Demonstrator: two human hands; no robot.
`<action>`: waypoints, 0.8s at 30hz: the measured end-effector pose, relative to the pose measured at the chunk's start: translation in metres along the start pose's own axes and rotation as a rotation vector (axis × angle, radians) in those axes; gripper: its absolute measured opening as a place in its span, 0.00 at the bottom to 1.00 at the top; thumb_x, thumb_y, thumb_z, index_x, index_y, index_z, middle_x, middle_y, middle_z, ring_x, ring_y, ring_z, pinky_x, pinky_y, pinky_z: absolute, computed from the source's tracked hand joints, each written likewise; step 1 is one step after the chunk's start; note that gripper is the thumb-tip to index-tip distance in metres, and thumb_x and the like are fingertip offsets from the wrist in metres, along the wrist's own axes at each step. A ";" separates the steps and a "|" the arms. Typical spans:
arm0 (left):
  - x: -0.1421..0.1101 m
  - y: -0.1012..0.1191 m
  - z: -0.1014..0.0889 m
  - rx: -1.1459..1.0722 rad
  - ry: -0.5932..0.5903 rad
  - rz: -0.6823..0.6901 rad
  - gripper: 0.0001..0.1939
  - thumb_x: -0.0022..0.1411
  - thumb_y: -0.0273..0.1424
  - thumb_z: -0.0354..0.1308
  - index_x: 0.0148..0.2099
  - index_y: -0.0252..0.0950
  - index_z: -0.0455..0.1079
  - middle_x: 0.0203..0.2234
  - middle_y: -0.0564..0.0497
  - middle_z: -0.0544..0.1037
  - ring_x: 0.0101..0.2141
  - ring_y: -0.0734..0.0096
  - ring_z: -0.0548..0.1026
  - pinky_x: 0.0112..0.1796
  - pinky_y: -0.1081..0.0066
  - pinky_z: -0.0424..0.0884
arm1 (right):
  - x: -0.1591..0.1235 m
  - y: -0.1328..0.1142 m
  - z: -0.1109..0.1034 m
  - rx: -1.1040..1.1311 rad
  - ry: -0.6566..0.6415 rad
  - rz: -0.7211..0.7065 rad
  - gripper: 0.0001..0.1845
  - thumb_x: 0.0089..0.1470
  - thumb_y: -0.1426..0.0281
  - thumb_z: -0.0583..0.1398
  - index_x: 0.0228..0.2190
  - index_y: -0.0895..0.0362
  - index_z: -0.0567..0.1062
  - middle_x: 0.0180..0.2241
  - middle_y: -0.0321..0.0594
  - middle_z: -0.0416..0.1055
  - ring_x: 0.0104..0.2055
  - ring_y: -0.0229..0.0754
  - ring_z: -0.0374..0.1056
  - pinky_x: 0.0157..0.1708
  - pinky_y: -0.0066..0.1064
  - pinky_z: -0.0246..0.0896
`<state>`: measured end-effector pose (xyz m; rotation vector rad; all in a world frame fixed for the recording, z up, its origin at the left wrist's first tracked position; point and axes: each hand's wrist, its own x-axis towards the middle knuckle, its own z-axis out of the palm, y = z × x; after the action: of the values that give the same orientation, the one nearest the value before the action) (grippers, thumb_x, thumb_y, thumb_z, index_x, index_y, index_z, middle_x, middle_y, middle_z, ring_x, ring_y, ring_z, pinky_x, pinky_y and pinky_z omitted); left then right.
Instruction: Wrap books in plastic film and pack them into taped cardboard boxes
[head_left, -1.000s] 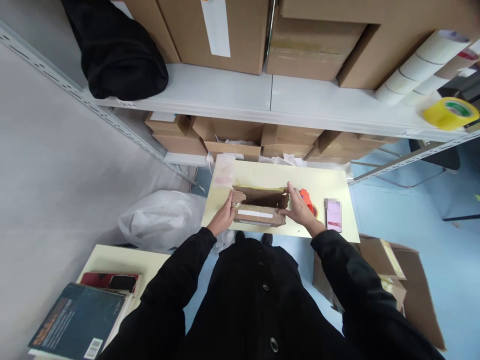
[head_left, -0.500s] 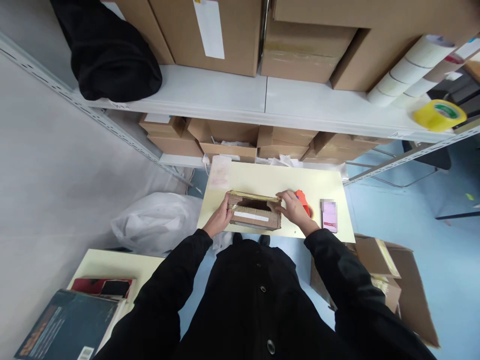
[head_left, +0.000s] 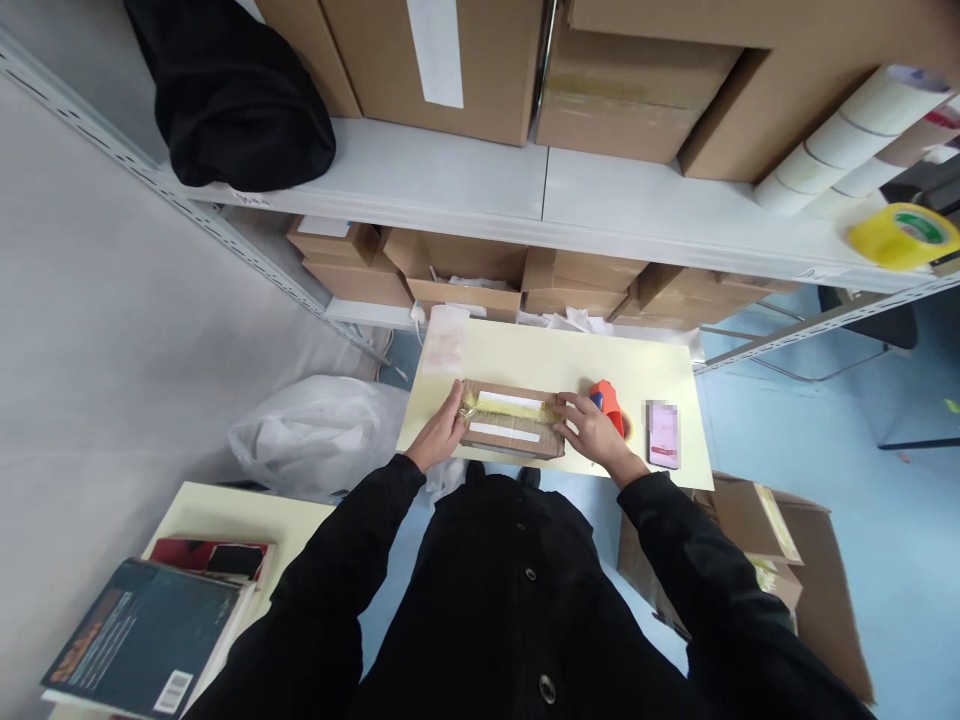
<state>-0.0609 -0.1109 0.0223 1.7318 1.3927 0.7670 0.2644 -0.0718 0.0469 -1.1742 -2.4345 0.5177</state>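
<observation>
A small cardboard box (head_left: 512, 446) rests on the cream table (head_left: 510, 350), its top flap lying down. Yellowish tape and white label strips cross its top. My left hand (head_left: 441, 432) grips the box's left end, fingers along the side and over the corner. At the opposite end, my right hand (head_left: 589, 428) has bent fingers pressed on the box's right edge. Just beyond the right hand lies an orange tape dispenser (head_left: 607, 400), partly hidden by that hand. A phone (head_left: 663, 436) with a lit pinkish screen lies farther right.
Shelves (head_left: 442, 185) with cardboard boxes rise behind the table. A yellow tape roll (head_left: 904, 236) sits on the upper shelf at right. A plastic bag (head_left: 315, 430) and books (head_left: 142, 635) are at left. An open carton (head_left: 825, 600) stands at lower right.
The box's raised top flap has come down, covering the dark opening. My right hand has shifted slightly along the right end. My view has shifted a little.
</observation>
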 end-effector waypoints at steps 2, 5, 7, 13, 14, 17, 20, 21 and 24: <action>0.001 0.001 0.000 0.023 -0.010 0.014 0.32 0.67 0.33 0.43 0.70 0.36 0.39 0.68 0.47 0.45 0.66 0.65 0.44 0.64 0.63 0.41 | 0.000 0.000 0.008 0.060 0.040 0.089 0.15 0.56 0.67 0.57 0.46 0.53 0.72 0.54 0.50 0.63 0.54 0.53 0.64 0.49 0.50 0.66; 0.003 0.001 0.003 0.031 -0.002 0.011 0.31 0.67 0.33 0.43 0.69 0.35 0.40 0.68 0.46 0.44 0.66 0.65 0.45 0.64 0.63 0.43 | -0.001 0.001 0.021 0.219 0.111 0.278 0.16 0.54 0.65 0.60 0.44 0.54 0.72 0.56 0.52 0.59 0.56 0.54 0.62 0.46 0.49 0.69; 0.004 0.000 0.008 0.028 0.002 0.012 0.32 0.67 0.33 0.43 0.70 0.33 0.39 0.67 0.44 0.46 0.66 0.64 0.46 0.64 0.63 0.44 | 0.000 0.003 0.028 0.363 0.162 0.405 0.15 0.52 0.64 0.60 0.42 0.54 0.72 0.55 0.52 0.60 0.56 0.54 0.62 0.44 0.48 0.70; 0.010 0.003 0.020 0.049 0.057 0.011 0.32 0.68 0.33 0.42 0.69 0.31 0.37 0.67 0.40 0.47 0.65 0.61 0.49 0.63 0.62 0.48 | 0.008 0.012 0.031 0.608 0.225 0.528 0.12 0.49 0.64 0.61 0.36 0.55 0.72 0.57 0.50 0.59 0.57 0.53 0.62 0.45 0.46 0.69; 0.013 0.003 0.020 0.058 0.061 0.020 0.32 0.68 0.33 0.42 0.69 0.31 0.37 0.67 0.41 0.46 0.65 0.61 0.48 0.63 0.62 0.48 | 0.008 0.014 0.030 0.619 0.232 0.531 0.12 0.49 0.64 0.62 0.36 0.55 0.72 0.58 0.50 0.59 0.57 0.54 0.62 0.46 0.46 0.69; 0.021 0.004 0.020 0.078 0.044 0.050 0.31 0.68 0.32 0.41 0.70 0.33 0.37 0.67 0.42 0.45 0.66 0.62 0.47 0.63 0.62 0.47 | 0.008 0.018 0.029 0.607 0.254 0.530 0.12 0.49 0.64 0.61 0.36 0.54 0.73 0.59 0.49 0.59 0.58 0.54 0.61 0.48 0.48 0.67; 0.027 0.002 0.020 0.085 0.034 0.064 0.32 0.68 0.32 0.41 0.70 0.33 0.36 0.67 0.42 0.45 0.65 0.63 0.47 0.63 0.62 0.48 | 0.006 0.020 0.029 0.562 0.272 0.508 0.11 0.50 0.64 0.61 0.37 0.54 0.73 0.59 0.49 0.59 0.60 0.55 0.59 0.51 0.50 0.64; 0.028 0.002 0.020 0.086 0.036 0.066 0.32 0.68 0.32 0.41 0.70 0.33 0.35 0.67 0.42 0.45 0.65 0.63 0.48 0.63 0.62 0.48 | 0.006 0.019 0.029 0.543 0.277 0.498 0.11 0.50 0.64 0.60 0.37 0.54 0.73 0.59 0.50 0.60 0.60 0.55 0.58 0.51 0.50 0.63; 0.033 -0.001 0.022 0.089 0.039 0.063 0.33 0.68 0.32 0.41 0.70 0.32 0.35 0.67 0.41 0.46 0.65 0.63 0.49 0.63 0.63 0.49 | 0.009 0.019 0.026 0.463 0.282 0.482 0.11 0.50 0.65 0.60 0.37 0.55 0.74 0.57 0.51 0.62 0.59 0.54 0.59 0.53 0.51 0.61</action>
<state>-0.0359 -0.0826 0.0093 1.8456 1.4235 0.7867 0.2589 -0.0574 0.0174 -1.4945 -1.6679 0.9239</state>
